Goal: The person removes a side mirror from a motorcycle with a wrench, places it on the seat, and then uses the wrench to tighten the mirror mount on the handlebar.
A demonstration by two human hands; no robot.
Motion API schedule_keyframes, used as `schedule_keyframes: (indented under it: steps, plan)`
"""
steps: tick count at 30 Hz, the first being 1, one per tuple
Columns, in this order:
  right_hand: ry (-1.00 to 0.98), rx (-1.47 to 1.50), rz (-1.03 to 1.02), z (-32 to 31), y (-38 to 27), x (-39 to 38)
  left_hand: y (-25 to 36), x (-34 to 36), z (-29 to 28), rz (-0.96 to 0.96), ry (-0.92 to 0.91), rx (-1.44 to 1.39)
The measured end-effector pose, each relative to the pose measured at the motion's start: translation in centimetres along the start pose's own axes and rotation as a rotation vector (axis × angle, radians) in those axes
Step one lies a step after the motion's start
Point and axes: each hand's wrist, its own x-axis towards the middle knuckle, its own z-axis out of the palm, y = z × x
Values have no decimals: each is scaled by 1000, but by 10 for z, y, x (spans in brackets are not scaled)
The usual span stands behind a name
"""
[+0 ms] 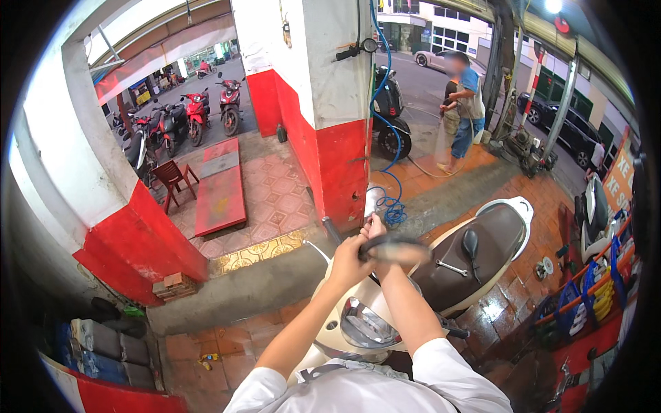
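Observation:
I stand over a cream scooter (365, 323) with a brown seat (482, 241). My left hand (348, 265) grips a dark, blurred oval part (396, 249), which looks like a rear-view mirror, just above the handlebar. My right hand (375, 226) is closed on the same part from the far side, its wrist crossing under it. A silver wrench (451, 267) and a black mirror (470, 244) lie on the seat. The chrome headlight (368, 323) shows below my forearms.
A red-and-white pillar (330, 103) stands ahead with a blue hose (392, 199) hanging and coiled beside it. A person in a blue shirt (465, 110) stands near a black scooter (389, 110). A red chair (172, 179), red ramp (220, 186), parked motorbikes (196, 113) are left; a rack (592, 289) right.

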Motion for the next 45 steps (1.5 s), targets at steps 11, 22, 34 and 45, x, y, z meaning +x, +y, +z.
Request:
schedule_keyframes:
  steps: [11,22,34,45]
  plan:
    - [51,67,3,18,-11,-28,-64,-64,-7,-262,650,-672]
    - [83,12,45,29,-7,-25,-71,40,-25,-406,128,-268]
    - [44,75,71,20,-2,-15,-17,-3,-1,36,21,60]
    - [15,46,58,18,-5,-13,6,-17,29,27,309,99]
